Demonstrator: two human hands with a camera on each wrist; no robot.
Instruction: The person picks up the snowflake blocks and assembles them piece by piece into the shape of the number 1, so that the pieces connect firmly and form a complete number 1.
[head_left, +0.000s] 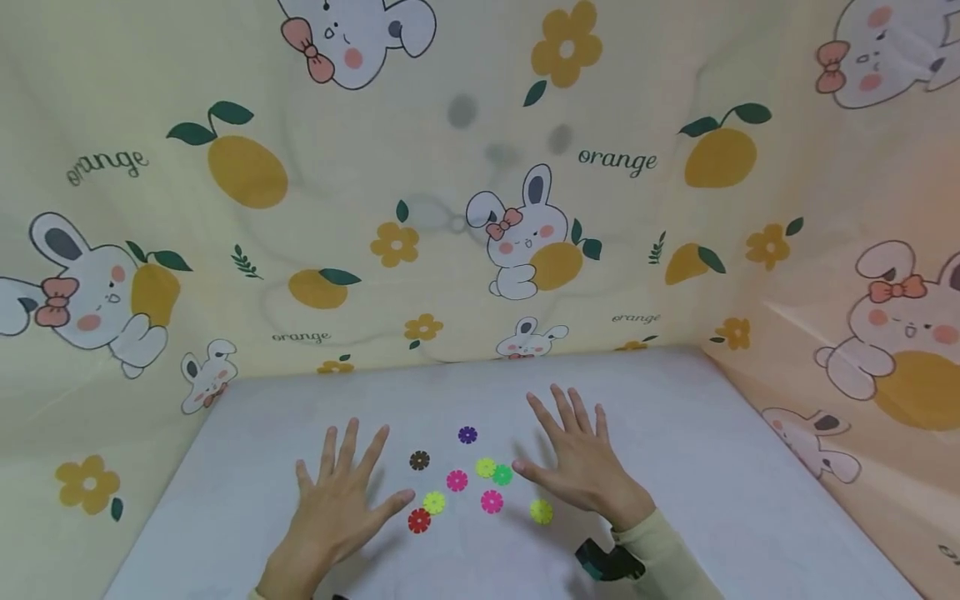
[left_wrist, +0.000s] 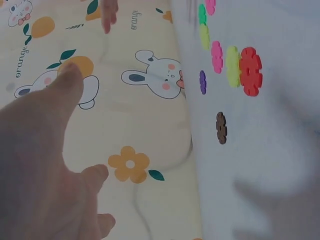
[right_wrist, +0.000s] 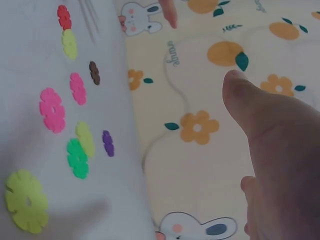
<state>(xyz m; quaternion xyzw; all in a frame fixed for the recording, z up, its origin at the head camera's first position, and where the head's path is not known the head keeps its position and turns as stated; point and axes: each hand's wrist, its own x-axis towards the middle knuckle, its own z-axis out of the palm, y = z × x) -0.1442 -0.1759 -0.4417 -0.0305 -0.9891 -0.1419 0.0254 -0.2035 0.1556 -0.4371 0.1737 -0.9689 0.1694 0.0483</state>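
Observation:
Small notched plastic snowflake discs lie flat on the white table between both hands. In the head view I see a purple disc (head_left: 467, 435) farthest back and a brown disc (head_left: 419, 460) to its left. A red disc (head_left: 419, 521) touches or overlaps a yellow disc (head_left: 434, 502). Two pink discs, one pink disc (head_left: 492, 502) nearer, lie mid-group. A green disc (head_left: 502, 475) adjoins another yellow disc (head_left: 485, 467). My left hand (head_left: 337, 504) is spread left of the discs, holding nothing. My right hand (head_left: 581, 462), also spread and holding nothing, is nearest a third yellow disc (head_left: 541, 512).
White cloth covers the table (head_left: 645, 400). Behind it and at both sides hangs a cream curtain (head_left: 450, 292) printed with rabbits, oranges and flowers. A dark strap-like device (head_left: 609, 560) sits at my right wrist. Hand shadows fall on the table.

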